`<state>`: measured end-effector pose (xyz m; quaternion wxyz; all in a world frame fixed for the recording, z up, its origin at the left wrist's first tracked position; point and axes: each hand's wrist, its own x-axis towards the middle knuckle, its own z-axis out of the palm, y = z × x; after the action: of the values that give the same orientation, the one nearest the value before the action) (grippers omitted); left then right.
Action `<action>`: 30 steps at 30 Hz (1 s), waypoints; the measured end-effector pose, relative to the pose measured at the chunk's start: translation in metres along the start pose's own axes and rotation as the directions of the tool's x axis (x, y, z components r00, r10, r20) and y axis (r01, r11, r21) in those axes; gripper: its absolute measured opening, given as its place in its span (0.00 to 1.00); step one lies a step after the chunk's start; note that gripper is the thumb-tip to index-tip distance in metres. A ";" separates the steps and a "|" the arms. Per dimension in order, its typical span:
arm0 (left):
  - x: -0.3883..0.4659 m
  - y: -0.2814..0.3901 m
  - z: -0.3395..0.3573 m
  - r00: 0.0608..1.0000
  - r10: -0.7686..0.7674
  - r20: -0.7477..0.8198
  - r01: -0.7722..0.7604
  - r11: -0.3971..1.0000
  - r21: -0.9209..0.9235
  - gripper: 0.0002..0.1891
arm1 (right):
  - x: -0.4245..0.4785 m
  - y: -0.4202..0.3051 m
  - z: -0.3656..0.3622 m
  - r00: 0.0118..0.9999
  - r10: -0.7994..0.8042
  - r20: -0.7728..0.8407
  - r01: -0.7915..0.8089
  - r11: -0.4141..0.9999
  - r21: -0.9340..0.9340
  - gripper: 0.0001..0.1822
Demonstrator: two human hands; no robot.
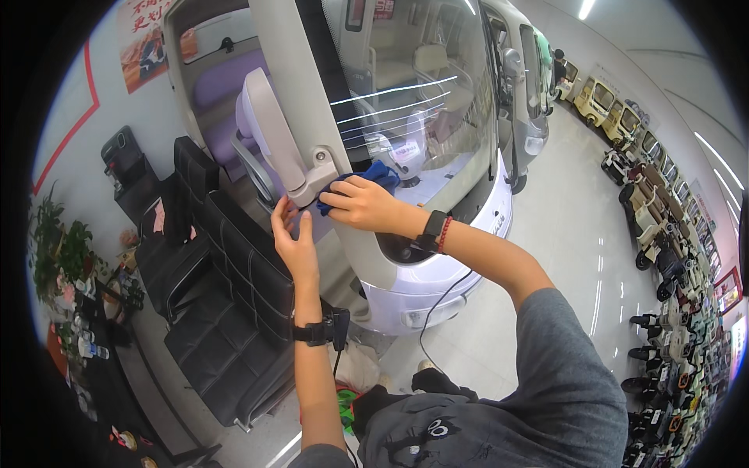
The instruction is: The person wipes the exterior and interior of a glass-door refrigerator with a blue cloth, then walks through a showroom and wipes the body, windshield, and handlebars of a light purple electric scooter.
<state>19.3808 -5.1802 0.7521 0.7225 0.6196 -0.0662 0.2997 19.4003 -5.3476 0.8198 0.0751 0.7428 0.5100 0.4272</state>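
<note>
A blue cloth (379,174) is bunched in my right hand (364,205), pressed against the arm (320,177) of a side mirror. The pale mirror housing (266,126) is fixed to the front pillar (292,76) of a small enclosed white vehicle. My left hand (297,245) is just below the lower end of the mirror, thumb and fingers apart. Its fingertips are close to the housing; whether they touch it I cannot tell. Part of the mirror's arm is hidden behind the cloth and my right fingers.
Black padded seats (219,339) stand close on the left, near a dark table (152,398) and potted plants (64,245). The vehicle's windshield (409,76) is on the right. A thin cable (430,319) hangs by its bumper. Farther right are rows of scooters (661,257) and a distant person (559,67).
</note>
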 end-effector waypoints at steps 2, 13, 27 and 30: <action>-0.007 0.000 0.004 0.999 0.002 -0.040 -0.001 0.999 0.042 0.22 | -0.007 -0.002 0.000 1.000 0.030 0.007 -0.030 0.999 0.019 0.06; -0.089 -0.016 0.000 0.980 -0.167 0.113 0.135 0.960 0.244 0.20 | -0.066 -0.067 0.000 0.951 0.105 0.291 -0.179 0.954 0.240 0.05; -0.154 -0.030 -0.045 0.902 -0.415 0.116 0.322 0.828 0.459 0.12 | -0.112 -0.089 -0.029 0.898 0.347 0.273 -0.433 0.809 0.397 0.12; -0.148 -0.032 -0.040 0.910 -0.405 0.084 0.326 0.828 0.456 0.12 | -0.050 -0.050 -0.043 0.902 0.430 0.051 -0.419 0.838 0.349 0.16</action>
<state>19.2668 -5.1967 0.6467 0.6020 0.7893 0.0581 0.1059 19.3287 -5.3796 0.7912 -0.1626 0.8321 0.4018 0.3460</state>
